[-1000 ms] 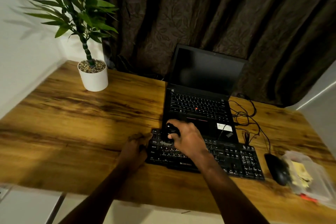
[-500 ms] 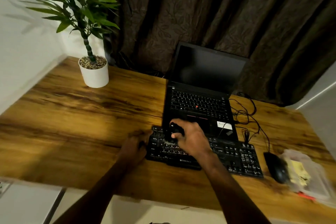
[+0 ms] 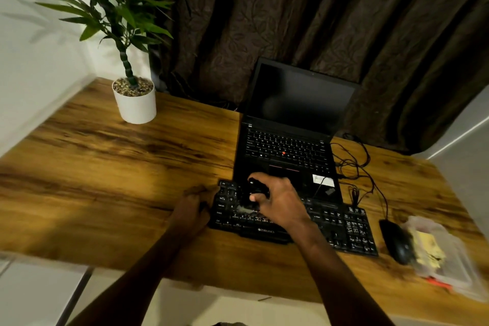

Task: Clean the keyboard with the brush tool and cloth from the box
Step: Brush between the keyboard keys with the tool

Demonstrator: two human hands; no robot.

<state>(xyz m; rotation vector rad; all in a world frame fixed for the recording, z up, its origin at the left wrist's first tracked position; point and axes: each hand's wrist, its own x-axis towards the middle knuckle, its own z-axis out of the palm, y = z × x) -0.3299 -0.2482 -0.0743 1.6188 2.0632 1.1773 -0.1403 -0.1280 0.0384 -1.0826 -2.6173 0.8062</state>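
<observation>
Keyboard (image 3: 344, 230), black and full-size, lies on the wooden desk (image 3: 132, 180) beneath the right hand (image 3: 283, 201), its left end against the left hand (image 3: 193, 212). An open black laptop (image 3: 291, 145) stands just beyond both hands. A potted plant (image 3: 136, 106) sits well beyond the left hand. Far to the right of the right hand lies a clear plastic box (image 3: 455, 267) with a yellow cloth (image 3: 428, 249) inside, and a black mouse (image 3: 397, 241) sits just beside it. The right hand's curled fingers grip a black brush tool (image 3: 258, 188), pale bristles down on the keys. The left hand's fingers are curled, but whether they grip the keyboard's edge cannot be told.
</observation>
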